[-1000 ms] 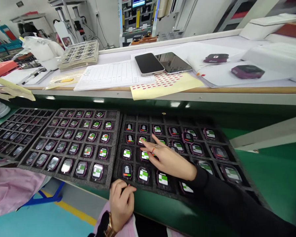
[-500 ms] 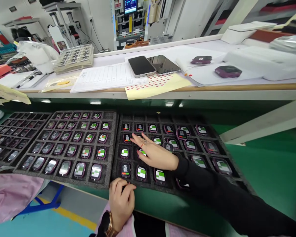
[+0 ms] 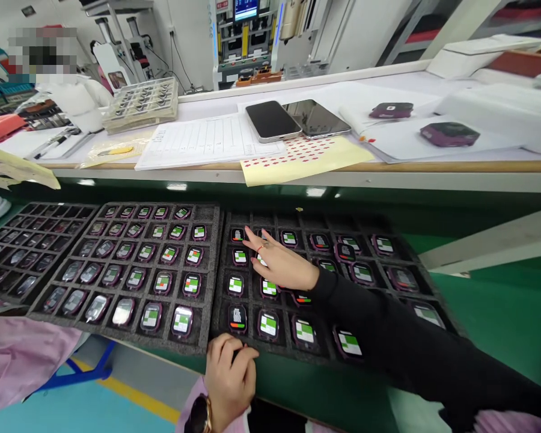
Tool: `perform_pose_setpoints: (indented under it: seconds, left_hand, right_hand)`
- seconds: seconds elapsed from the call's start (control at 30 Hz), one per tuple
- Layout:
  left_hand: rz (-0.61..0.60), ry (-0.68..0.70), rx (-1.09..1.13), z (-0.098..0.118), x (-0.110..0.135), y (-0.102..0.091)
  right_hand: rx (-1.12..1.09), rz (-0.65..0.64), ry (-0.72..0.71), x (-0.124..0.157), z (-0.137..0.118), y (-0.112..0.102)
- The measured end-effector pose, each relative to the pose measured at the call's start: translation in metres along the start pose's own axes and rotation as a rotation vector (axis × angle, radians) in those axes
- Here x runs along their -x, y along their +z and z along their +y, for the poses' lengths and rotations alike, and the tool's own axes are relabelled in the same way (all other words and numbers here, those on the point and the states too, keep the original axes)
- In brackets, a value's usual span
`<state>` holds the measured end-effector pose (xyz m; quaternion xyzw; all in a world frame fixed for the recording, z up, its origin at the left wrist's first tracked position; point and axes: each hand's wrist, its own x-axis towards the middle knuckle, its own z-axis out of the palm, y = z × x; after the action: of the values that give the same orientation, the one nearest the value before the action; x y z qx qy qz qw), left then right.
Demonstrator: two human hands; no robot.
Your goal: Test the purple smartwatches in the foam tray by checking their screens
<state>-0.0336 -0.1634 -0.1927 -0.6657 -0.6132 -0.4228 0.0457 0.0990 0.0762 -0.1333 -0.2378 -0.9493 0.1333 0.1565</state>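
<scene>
Over a green workbench point(image 3: 315, 386), purple-rimmed watches point(image 3: 269, 325) show green-and-white or black screens point(image 3: 305, 330).

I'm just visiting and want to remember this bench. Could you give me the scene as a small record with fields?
Right hand: spread over smartwatches in the right foam tray; exact contact unclear
Left hand: loosely curled at that tray's front edge, wristwatch on the wrist
Screens: several lit, many showing green and white blocks
Shelf: two phones, yellow sheet with red marks, paper form
Far left: another person's pink garment
</scene>
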Motion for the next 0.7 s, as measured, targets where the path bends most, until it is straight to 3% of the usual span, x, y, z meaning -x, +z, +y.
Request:
perform_pose_setpoints:
  seconds: [0.2,0.3,0.53,0.7]
  left_hand:
    - [0.014,0.010,0.038,-0.004,0.005,0.004]
    - [0.011,0.013,0.043,-0.004,0.006,0.004]
    - [0.006,0.009,0.048,-0.003,0.003,0.004]
    - [0.003,0.022,0.049,-0.002,0.001,0.004]
  right_hand:
    - [0.037,-0.004,0.003,-0.021,0.011,0.014]
    - [0.048,0.002,0.008,-0.020,0.015,0.008]
    - [0.054,0.055,0.111,0.015,0.032,-0.024]
    - [0.034,0.038,0.147,0.038,0.036,-0.027]
